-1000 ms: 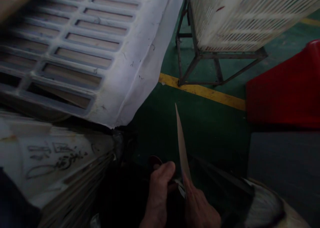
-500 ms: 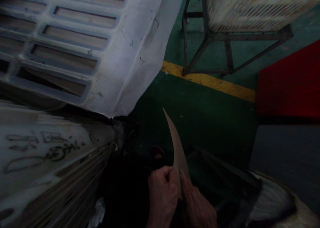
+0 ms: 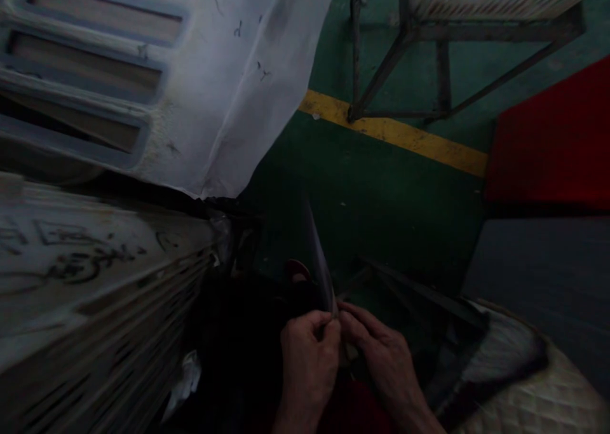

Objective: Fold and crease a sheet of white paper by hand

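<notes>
Close to my body, my left hand point(image 3: 309, 361) is closed, thumb and bent fingers pinching the lower end of a thin flat sheet point(image 3: 318, 256). The sheet stands up from the hands almost edge-on, looks greyish, narrows to a blurred tip and points away from me. Its material I cannot make out. At the same lower end, my right hand point(image 3: 381, 351) meets the left, its fingertips and thumb pressed together on the sheet's edge. Part of the sheet between the hands is hidden by fingers.
White slatted crates point(image 3: 109, 281) with dark handwriting stand at my left. Above them lies a slotted white plastic piece point(image 3: 157, 113) over a white sheet. A metal stand point(image 3: 443, 72) bears another crate. A red object point(image 3: 553, 148) and quilted padding point(image 3: 538, 396) are at right.
The sheet has turned from showing its beige face to nearly edge-on. My right hand has risen, moving from flat along the sheet to a fingertip grip. The view has shifted slightly.
</notes>
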`<state>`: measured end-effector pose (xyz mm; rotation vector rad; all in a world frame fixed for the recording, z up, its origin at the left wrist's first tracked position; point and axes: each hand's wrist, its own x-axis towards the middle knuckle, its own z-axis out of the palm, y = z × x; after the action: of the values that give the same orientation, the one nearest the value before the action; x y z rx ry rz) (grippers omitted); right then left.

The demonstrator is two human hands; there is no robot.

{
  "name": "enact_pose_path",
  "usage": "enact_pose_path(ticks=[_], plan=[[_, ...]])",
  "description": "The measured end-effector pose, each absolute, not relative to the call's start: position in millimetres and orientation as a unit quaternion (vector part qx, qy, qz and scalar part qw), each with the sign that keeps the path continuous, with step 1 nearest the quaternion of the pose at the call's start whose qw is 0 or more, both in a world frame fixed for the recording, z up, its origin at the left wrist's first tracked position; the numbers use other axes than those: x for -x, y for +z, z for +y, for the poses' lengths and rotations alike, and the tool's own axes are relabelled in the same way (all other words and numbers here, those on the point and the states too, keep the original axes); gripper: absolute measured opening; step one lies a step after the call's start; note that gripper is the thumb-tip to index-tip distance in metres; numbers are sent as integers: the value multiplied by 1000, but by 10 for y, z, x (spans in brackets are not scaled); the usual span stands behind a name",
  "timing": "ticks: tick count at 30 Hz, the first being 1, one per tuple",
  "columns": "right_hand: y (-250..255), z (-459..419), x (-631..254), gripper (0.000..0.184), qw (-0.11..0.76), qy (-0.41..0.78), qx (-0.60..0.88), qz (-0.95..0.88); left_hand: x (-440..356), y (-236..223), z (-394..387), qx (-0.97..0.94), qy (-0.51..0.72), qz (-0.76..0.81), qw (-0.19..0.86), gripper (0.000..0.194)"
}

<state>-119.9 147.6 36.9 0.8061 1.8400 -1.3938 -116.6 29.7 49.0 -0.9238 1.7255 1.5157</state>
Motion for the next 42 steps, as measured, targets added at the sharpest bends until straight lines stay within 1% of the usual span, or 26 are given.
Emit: enact_pose_path(ticks=[5, 10, 14, 28, 35, 42], plan=[[347, 1468, 1118, 54, 351, -538, -345, 684, 1124, 475, 257, 370, 622, 597, 346, 31], [348, 1437, 1110, 46, 332, -549, -348, 683, 1040, 380, 266, 417, 653, 530, 344, 31], [343, 1424, 1100, 44, 319, -565, -349, 676, 1022, 355, 257, 428, 650, 525, 344, 33], [349, 1369, 1085, 46, 327, -568, -386, 649, 989, 337, 238, 442, 665, 496, 342, 31], [327, 1359, 1073, 53, 337, -563, -404, 637, 979, 326, 221, 451, 649, 505, 346, 30], [339, 1352, 1092, 48, 342, -543, -422, 641, 975, 316, 237, 451, 639, 517, 347, 25]])
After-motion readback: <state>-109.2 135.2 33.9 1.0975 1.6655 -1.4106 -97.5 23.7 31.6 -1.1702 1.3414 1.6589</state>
